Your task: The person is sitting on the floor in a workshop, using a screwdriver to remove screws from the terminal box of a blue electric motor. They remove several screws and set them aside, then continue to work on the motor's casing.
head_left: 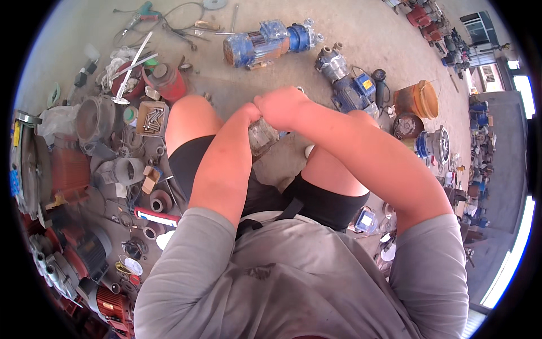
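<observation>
My two hands meet between my knees, above a worn grey metal machine part (263, 139) that sits between my legs. The right hand (284, 107) is closed like a fist, its knuckles uppermost. Against its near-left side is my left hand (252, 112), its fingers curled in. Whatever the fingers grip is hidden under the hands. Just past the right hand a small bit of metal (300, 89) shows. How the hands touch the grey part cannot be made out.
Ahead on the floor lie a blue motor with pump (257, 46) and another motor-pump unit (349, 82). An orange bucket (416, 100) stands at right. Leftward are a box of bolts (151, 120), a red can (167, 85), a grey casing (95, 121) and a red-black motor (84, 248).
</observation>
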Demonstrator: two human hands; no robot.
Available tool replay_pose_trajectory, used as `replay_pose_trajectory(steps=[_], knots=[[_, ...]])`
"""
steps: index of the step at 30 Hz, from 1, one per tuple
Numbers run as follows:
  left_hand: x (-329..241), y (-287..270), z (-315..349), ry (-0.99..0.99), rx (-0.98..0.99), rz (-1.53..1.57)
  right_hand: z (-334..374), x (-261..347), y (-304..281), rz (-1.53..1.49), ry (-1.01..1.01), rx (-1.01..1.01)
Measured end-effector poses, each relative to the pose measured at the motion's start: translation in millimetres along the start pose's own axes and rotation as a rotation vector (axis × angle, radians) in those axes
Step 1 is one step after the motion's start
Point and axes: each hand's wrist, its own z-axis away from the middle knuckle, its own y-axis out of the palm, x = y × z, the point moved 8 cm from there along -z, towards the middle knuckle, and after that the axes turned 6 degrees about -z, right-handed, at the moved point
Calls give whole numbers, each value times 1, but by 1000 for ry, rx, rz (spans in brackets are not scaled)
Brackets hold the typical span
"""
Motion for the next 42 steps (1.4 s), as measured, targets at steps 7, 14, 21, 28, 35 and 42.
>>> replay_pose_trajectory(steps=[7,14,21,28,35,42], knots=[[9,-13,-3,1,6,-57,-10,-1,3,-35,197,33],[-13,-5,27,-12,32,9,-5,-5,14,234,-9,216],[-27,-4,40,-13,-4,6,-23,-37,49,-158,354,119],[-20,-13,34,4,2,-61,-8,3,11,261,-18,236],[-29,-8,40,44,76,-110,-29,-28,28,-89,336,140],[-16,-24,35,72,2,-193,-22,8,21,419,-221,133]])
